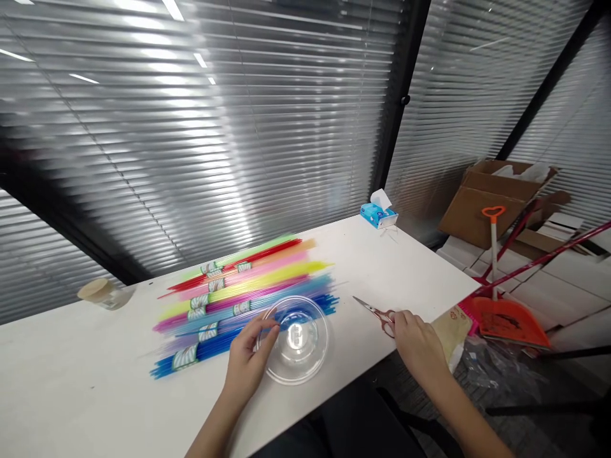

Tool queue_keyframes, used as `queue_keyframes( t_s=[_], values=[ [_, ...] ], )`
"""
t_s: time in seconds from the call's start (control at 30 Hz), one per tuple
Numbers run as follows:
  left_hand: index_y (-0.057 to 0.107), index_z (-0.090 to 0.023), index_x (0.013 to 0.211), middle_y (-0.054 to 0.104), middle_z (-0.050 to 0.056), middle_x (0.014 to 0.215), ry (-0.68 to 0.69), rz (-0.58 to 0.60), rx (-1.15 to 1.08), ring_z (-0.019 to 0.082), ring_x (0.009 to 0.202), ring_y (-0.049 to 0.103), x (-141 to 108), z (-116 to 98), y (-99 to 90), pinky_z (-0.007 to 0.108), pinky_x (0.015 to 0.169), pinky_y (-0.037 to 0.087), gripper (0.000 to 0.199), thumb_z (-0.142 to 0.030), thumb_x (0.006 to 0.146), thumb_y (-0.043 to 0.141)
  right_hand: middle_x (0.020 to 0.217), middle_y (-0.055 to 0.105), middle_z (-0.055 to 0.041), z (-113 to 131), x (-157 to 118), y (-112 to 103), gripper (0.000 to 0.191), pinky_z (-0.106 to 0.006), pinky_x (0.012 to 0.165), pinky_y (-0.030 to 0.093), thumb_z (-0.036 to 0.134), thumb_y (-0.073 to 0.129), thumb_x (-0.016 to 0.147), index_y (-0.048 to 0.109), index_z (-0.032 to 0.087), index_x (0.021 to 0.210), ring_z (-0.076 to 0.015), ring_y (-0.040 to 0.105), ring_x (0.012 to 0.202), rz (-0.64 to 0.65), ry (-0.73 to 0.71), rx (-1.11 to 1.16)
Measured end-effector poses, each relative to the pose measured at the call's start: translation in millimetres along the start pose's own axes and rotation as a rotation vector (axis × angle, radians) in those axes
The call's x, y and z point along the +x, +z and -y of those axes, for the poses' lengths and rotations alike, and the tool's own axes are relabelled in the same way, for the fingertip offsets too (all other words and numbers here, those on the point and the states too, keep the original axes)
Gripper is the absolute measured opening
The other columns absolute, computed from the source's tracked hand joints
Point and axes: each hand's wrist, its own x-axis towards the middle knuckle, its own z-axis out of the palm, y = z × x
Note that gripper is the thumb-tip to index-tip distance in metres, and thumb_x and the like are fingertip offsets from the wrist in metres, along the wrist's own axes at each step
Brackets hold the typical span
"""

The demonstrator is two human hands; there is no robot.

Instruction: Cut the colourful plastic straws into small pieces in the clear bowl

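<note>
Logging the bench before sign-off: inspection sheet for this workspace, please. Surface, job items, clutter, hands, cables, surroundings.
Surface: white table, a few small specks
Job items: banded bundles of coloured sticks, side by side; clear bowl overlapping their near edge in view; scissors, blades pointing away from the person
Clutter: lidded jar far left; tissue pack at far edge
Hands: left hand at bowl rim; right hand at scissors handles; exact grips unclear
Cables: nothing seen
Surroundings: blinds behind; right, open carton, orange dustpan, floor plastic

Prob. office: slatted blinds, white table, tissue pack
</note>
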Motion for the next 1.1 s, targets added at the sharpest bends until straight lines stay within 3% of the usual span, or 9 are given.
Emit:
queue_keyframes(
  t_s=[0.13,0.23,0.37,0.5,0.6,0.77,0.83,0.93,1.1],
  values=[
    [0.073,-0.023,0.088,0.074,0.01,0.107,0.104,-0.16,0.073,0.031,0.116,0.065,5.6,2.0,0.7,0.048,0.098,0.05,0.027,-0.048,0.086,0.064,0.086,0.066,-0.012,-9.3,-3.6,3.9,0.012,-0.04,0.07,0.04,0.015,0.051,0.1,0.061,0.016,0.093,-0.0289,0.062,0.079,-0.039,-0.026,-0.013],
    [0.073,-0.023,0.09,0.073,0.009,0.104,0.095,-0.209,0.079,0.03,0.118,0.062,10.9,0.6,4.2,0.047,0.097,0.049,0.027,-0.048,0.088,0.062,0.087,0.068,-0.012,-21.1,-6.4,12.8,0.015,-0.041,0.072,0.041,0.019,0.047,0.101,0.061,0.016,0.097,-0.0302,0.063,0.08,-0.03,-0.022,0.096],
    [0.072,-0.023,0.087,0.071,0.009,0.111,0.031,-0.223,0.027,0.032,0.125,0.057,17.3,-0.7,12.7,0.048,0.101,0.046,0.029,-0.051,0.086,0.063,0.088,0.07,-0.0101,-34.4,-4.7,24.9,0.025,-0.037,0.07,0.045,0.031,0.04,0.103,0.06,0.018,0.096,-0.0271,0.066,0.079,0.086,0.079,0.586],
    [0.072,-0.021,0.087,0.068,0.012,0.12,-0.043,-0.313,-0.046,0.032,0.128,0.055,25.5,0.2,20.5,0.049,0.103,0.044,0.032,-0.052,0.084,0.065,0.081,0.069,-0.0067,-29.9,12.3,22.3,0.037,-0.033,0.067,0.048,0.052,0.049,0.096,0.063,0.018,0.095,-0.0225,0.062,0.073,0.17,0.242,1.166],
    [0.073,-0.02,0.088,0.065,0.013,0.126,-0.08,-0.376,-0.094,0.031,0.124,0.056,35.9,-2.7,23.0,0.043,0.093,0.05,0.034,-0.053,0.082,0.066,0.08,0.067,-0.0068,-10.8,38.1,6.0,0.048,-0.029,0.057,0.044,0.063,0.063,0.084,0.066,0.016,0.092,-0.0179,0.056,0.064,0.2,0.361,1.542],
    [0.07,-0.018,0.083,0.067,0.011,0.115,-0.101,-0.452,-0.197,0.027,0.114,0.061,58.4,-11.6,25.6,0.033,0.082,0.053,0.033,-0.05,0.082,0.066,0.076,0.059,-0.0033,45.7,105.5,-29.6,0.046,-0.025,0.05,0.037,0.052,0.085,0.066,0.069,0.014,0.088,-0.0114,0.043,0.059,0.276,0.315,1.974],
    [0.069,-0.017,0.084,0.067,0.011,0.115,-0.1,-0.449,-0.201,0.025,0.112,0.062,65.3,-11.7,26.9,0.032,0.083,0.053,0.031,-0.048,0.084,0.065,0.064,0.048,0.0027,71.9,136.9,-37.7,0.043,-0.023,0.045,0.032,0.053,0.084,0.066,0.063,0.016,0.074,-0.008,0.034,0.052,0.28,0.276,2.011],
    [0.069,-0.018,0.084,0.065,0.011,0.119,-0.07,-0.469,-0.172,0.025,0.112,0.061,69.1,-6.6,27.2,0.032,0.082,0.054,0.032,-0.049,0.085,0.063,0.06,0.043,0.0057,105.9,176.0,-42.3,0.042,-0.021,0.042,0.027,0.053,0.082,0.067,0.059,0.018,0.073,-0.0058,0.028,0.047,0.298,0.215,2.04],
    [0.069,-0.02,0.085,0.064,0.01,0.117,0.08,-0.476,-0.002,0.024,0.114,0.06,56.6,3.3,19.5,0.038,0.093,0.052,0.026,-0.044,0.09,0.06,0.063,0.052,0.0032,128.4,189.0,-45.0,0.04,-0.021,0.039,0.021,0.05,0.081,0.07,0.059,0.017,0.072,-0.0041,0.03,0.042,0.357,0.108,2.048]
  ],
)
